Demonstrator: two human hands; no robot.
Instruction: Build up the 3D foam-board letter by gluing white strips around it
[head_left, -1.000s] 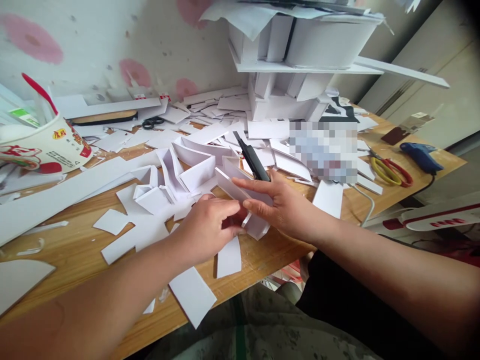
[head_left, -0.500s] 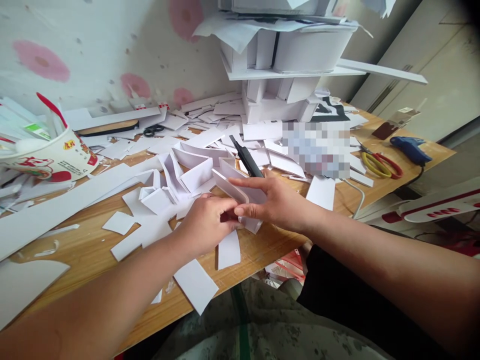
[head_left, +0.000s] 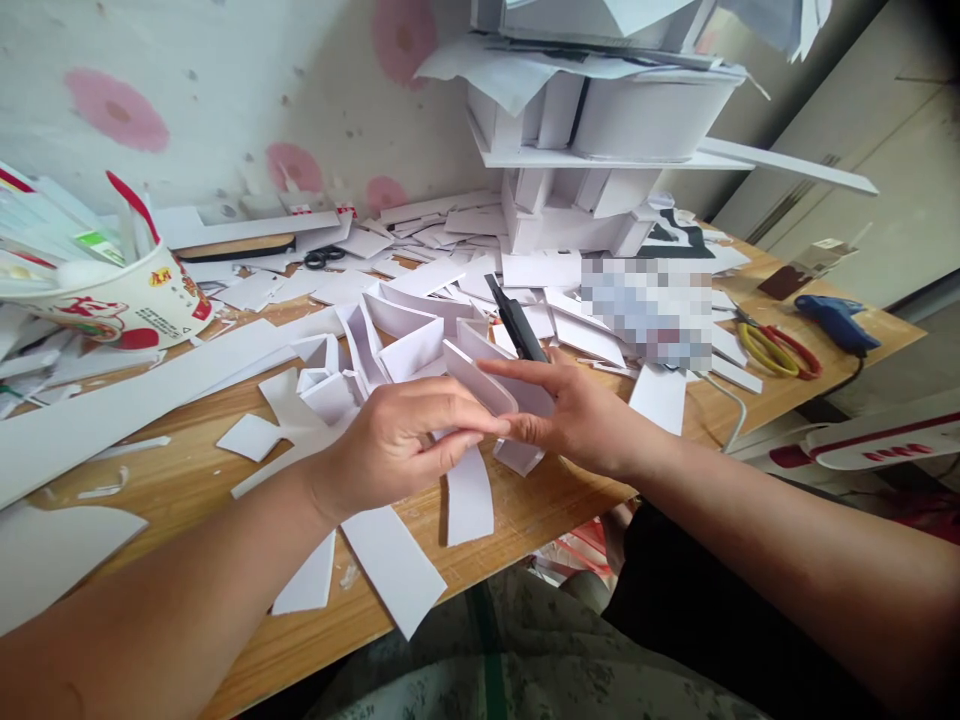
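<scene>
My right hand (head_left: 577, 410) has a black utility knife (head_left: 519, 318) tucked in it, its slim end pointing up and away. The index finger of that hand stretches along an upright white foam-board strip (head_left: 477, 376), with the thumb at the strip's near end. My left hand (head_left: 412, 435) has its fingers drawn together, their tips meeting the right thumb; anything small between them is hidden. Behind the hands stands a white foam-board structure (head_left: 409, 345) of upright walls. Cut foam-board pieces (head_left: 394, 570) lie in front of and below the hands.
A paper tub (head_left: 142, 310) holding white scraps stands left. Black scissors (head_left: 324, 257) lie behind. A tall foam-board model (head_left: 637, 115) rises at the back. Toward the right are red-yellow pliers (head_left: 780, 350) and a blue glue gun (head_left: 832, 320); a power strip (head_left: 877, 440) lies beyond the table edge.
My left hand has lifted and turned, its fingers straightening toward the right thumb. My right hand stays by the strip with the knife. The whole view has shifted slightly.
</scene>
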